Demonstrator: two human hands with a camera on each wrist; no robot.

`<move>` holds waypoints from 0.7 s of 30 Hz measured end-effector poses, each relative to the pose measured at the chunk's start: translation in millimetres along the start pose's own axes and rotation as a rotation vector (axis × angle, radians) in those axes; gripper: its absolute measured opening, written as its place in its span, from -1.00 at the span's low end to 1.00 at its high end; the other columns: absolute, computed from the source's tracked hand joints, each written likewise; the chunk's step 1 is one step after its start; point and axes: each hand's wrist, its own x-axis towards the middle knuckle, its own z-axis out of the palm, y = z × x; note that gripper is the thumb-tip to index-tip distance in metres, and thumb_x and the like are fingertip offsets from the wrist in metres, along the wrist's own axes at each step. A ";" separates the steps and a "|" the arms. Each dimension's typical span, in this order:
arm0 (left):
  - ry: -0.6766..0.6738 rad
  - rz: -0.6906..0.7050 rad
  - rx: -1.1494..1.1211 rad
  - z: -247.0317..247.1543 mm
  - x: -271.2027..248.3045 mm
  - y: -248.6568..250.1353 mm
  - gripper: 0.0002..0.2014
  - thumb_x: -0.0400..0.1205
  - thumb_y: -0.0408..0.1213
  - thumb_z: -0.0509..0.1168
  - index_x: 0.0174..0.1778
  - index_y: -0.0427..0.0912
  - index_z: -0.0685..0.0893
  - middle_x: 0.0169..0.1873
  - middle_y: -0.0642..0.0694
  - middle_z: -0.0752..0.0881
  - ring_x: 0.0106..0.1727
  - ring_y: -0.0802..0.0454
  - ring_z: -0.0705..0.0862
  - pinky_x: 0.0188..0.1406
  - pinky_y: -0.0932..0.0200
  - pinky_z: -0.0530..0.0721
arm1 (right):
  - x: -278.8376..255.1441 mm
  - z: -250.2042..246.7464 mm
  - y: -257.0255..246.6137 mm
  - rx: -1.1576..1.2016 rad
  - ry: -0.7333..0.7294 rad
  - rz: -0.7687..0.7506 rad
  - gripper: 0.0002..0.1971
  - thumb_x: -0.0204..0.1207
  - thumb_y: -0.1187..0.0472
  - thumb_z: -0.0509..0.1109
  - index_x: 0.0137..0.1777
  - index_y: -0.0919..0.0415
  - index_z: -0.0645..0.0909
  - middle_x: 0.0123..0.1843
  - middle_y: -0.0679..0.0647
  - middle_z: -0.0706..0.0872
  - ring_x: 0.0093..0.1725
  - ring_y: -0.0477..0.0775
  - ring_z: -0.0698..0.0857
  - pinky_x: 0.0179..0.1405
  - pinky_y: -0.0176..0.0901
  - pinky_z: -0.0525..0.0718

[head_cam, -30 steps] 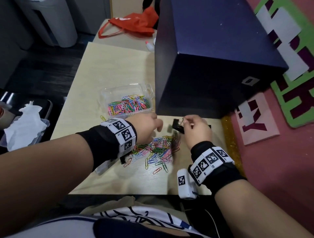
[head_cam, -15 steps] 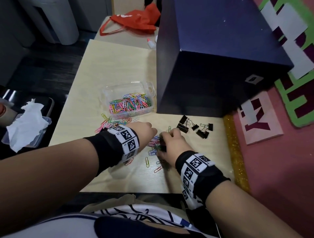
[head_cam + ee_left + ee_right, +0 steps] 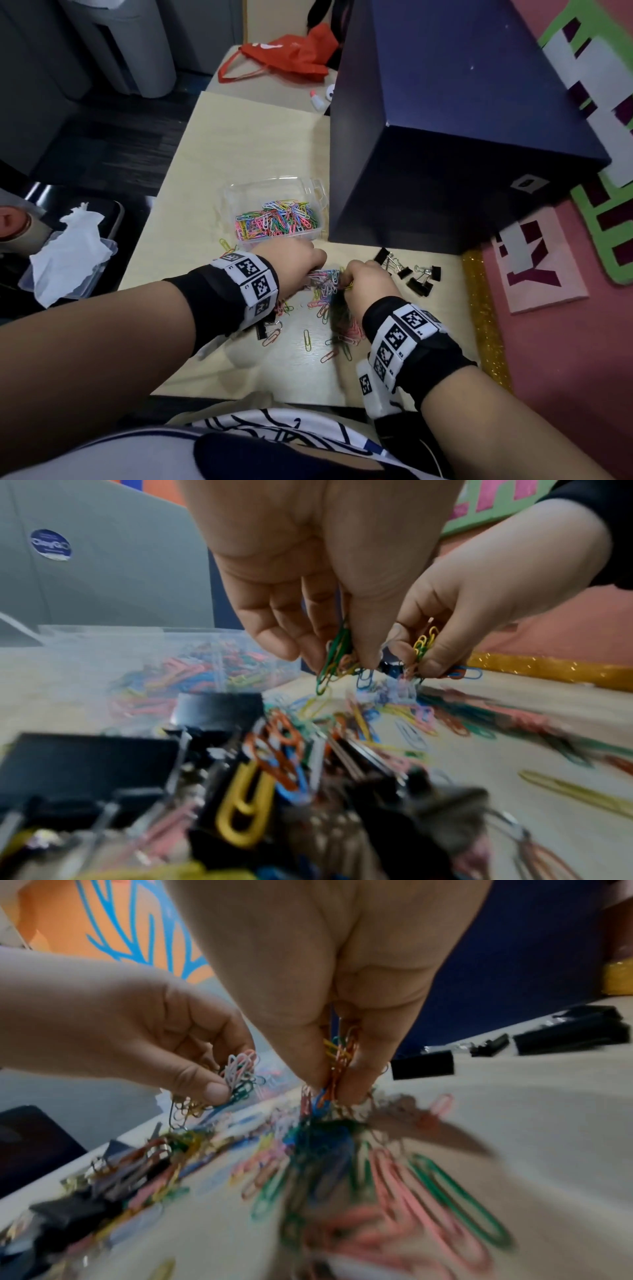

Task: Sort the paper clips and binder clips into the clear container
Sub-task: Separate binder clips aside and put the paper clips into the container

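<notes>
- Because the paper clips [image 3: 327, 286] are light, thin, slick wire that tangles, I'd judge a bunch pinched at the fingertips holds best.
- Left hand [image 3: 308, 569] fingers [image 3: 274, 639] pinch a green-and-yellow bunch; right hand [image 3: 342, 969] fingers pinch an orange one.
- More lie loose on the tabletop [image 3: 246, 144], just before the clear container [image 3: 274, 186]; binder clips [image 3: 418, 277] sit right.

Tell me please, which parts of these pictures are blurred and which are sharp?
Head view: mostly sharp, with a dark smear beside the right hand. Left wrist view: the left hand is sharp, the near binder clips blurred. Right wrist view: the pinched paper clips are clear, the near pile on the table smeared.
</notes>
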 end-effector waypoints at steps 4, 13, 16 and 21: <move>0.074 -0.033 -0.040 -13.4 -3.7 -17.8 -0.75 0.65 -0.12 0.27 0.23 -0.03 0.54 0.15 -0.07 0.63 0.15 -0.12 0.63 -0.08 0.07 0.54 | 9.0 -16.8 -18.7 -0.009 0.012 -0.051 -0.84 0.53 0.30 0.33 0.05 0.08 0.62 0.11 0.08 0.52 0.04 0.12 0.58 0.01 -0.18 0.52; 0.196 -0.231 -0.140 -37.5 -10.1 -70.7 -0.68 0.61 -0.11 0.32 0.29 0.00 0.56 0.15 -0.07 0.64 0.19 -0.13 0.62 0.08 0.05 0.58 | 37.8 -36.5 -82.8 0.164 0.142 -0.195 -0.89 0.51 0.29 0.36 -0.08 0.05 0.60 0.04 0.05 0.53 0.04 0.15 0.62 0.04 -0.18 0.51; 0.201 -0.273 -0.156 -37.2 -8.3 -82.2 -0.69 0.60 -0.10 0.33 0.26 0.03 0.57 0.14 -0.06 0.65 0.17 -0.12 0.63 0.11 0.01 0.63 | 46.9 -41.1 -94.2 0.190 0.179 -0.194 -0.80 0.57 0.15 0.37 0.17 0.06 0.61 0.22 0.10 0.60 0.19 0.18 0.62 0.18 -0.15 0.50; 0.167 -0.303 -0.095 -30.2 -5.3 -85.9 -0.64 0.62 0.03 0.25 0.33 0.11 0.54 0.27 0.01 0.59 0.26 -0.10 0.61 0.15 -0.06 0.60 | 44.0 -44.2 -83.3 0.091 0.094 -0.172 -0.68 0.62 0.14 0.30 0.36 0.07 0.53 0.33 0.11 0.60 0.27 0.14 0.61 0.28 -0.13 0.50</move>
